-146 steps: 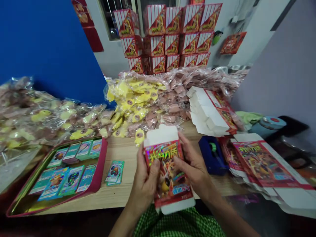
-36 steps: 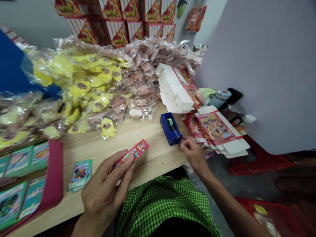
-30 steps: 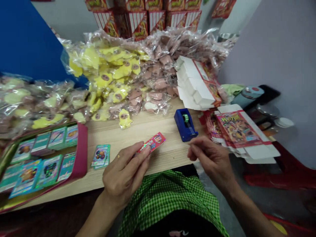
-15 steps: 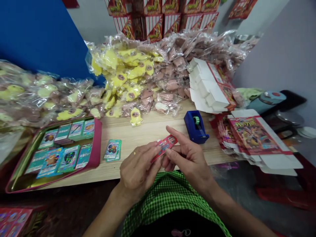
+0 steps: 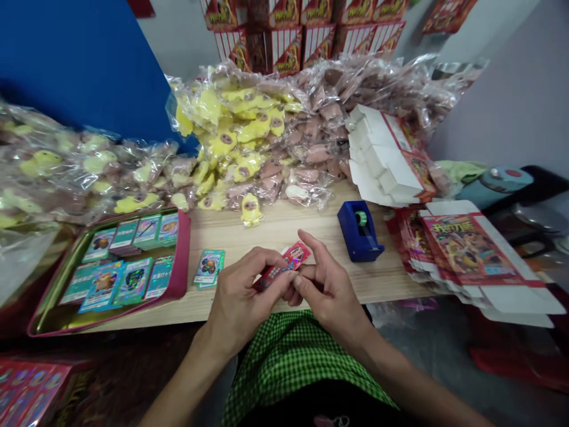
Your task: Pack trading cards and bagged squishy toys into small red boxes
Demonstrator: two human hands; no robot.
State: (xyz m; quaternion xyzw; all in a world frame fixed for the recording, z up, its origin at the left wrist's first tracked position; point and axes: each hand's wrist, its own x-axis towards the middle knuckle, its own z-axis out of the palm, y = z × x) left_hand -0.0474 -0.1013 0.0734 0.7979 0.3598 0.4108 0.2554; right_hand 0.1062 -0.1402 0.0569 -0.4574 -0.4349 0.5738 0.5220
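Note:
A small flat red printed packet [image 5: 291,259] is held between both hands above the front of the table. My left hand [image 5: 242,290] pinches its left end between thumb and fingers. Against its lower right side, my right hand [image 5: 326,287] grips with thumb and curled fingers, while the index finger points up beyond the packet. Whether anything is inside the packet cannot be seen. Just left of my left hand lies a small pile of green-edged cards [image 5: 208,267]. A blue tape dispenser [image 5: 358,234] with green tape stands to the right of my right hand.
At the left, a pink-rimmed tin [image 5: 181,261] holds several stacks of cards. Bagged yellow and brown plush toys [image 5: 249,130] are heaped along the back. Flattened red boxes [image 5: 473,249] lie stacked at the right edge, below an open white carton piece [image 5: 382,160]. Red boxes [image 5: 287,50] line the wall.
My left hand has shifted from lying over the packet to pinching its left end, thumb on top. The packet has tilted a little; my right hand keeps its hold. The view has moved slightly left.

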